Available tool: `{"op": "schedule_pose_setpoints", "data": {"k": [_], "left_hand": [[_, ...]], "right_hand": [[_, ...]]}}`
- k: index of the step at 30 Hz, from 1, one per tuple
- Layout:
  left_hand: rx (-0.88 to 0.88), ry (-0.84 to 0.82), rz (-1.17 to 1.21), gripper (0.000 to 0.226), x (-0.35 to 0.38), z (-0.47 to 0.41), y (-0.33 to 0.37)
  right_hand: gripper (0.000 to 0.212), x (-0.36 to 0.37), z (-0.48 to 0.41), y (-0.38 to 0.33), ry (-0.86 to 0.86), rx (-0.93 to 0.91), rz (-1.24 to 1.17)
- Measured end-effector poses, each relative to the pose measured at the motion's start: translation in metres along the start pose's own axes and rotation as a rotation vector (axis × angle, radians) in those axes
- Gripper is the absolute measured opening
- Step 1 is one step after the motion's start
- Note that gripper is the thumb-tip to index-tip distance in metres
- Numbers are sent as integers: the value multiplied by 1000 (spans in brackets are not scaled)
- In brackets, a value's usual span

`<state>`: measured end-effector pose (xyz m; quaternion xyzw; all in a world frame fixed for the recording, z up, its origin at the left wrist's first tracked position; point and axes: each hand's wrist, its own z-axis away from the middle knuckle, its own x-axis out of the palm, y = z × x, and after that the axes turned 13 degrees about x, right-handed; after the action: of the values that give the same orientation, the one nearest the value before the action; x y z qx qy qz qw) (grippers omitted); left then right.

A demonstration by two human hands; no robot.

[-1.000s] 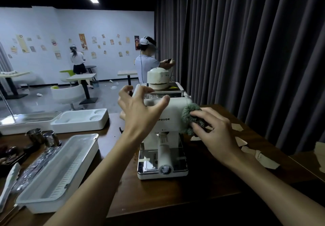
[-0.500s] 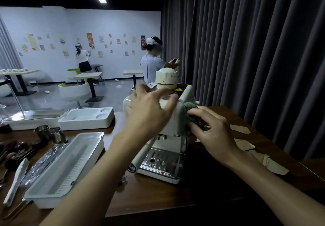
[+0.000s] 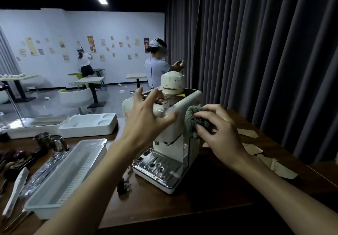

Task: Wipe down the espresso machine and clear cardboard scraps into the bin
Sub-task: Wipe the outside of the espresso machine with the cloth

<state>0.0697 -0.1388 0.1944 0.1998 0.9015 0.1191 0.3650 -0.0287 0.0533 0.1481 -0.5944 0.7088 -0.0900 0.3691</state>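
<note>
Espresso machine (image 3: 173, 130) on wooden table (image 3: 201, 198), turned at angle. Left hand (image 3: 146, 119): fingers spread, braced on machine's top front. Right hand (image 3: 219, 136): fingers curled, pinching grey-green cloth (image 3: 192, 117) against machine's right side. Judgement: brace firmly, wipe downward in overlapping strokes. Cardboard scraps (image 3: 252, 148) on table right of machine, not yet cleared.

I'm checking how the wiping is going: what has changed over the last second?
The espresso machine was turned, and its front now angles toward the person's left, baring the side under the cloth. The left hand loosened its grip on the top and now has its fingers spread. Unchanged: the right hand holds the cloth against the machine, and the cardboard scraps lie on the table.
</note>
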Motion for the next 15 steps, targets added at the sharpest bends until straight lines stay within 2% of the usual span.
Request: {"op": "schedule_pose_setpoints", "data": {"k": [7, 13, 15], "left_hand": [[96, -51, 109, 51, -23, 0, -31], [62, -16, 229, 40, -17, 0, -51], [27, -21, 257, 34, -16, 5, -56]], "right_hand": [[36, 5, -1, -11, 4, -56, 0], [32, 15, 1, -27, 123, -231, 102], [31, 22, 3, -29, 127, -223, 139]]}}
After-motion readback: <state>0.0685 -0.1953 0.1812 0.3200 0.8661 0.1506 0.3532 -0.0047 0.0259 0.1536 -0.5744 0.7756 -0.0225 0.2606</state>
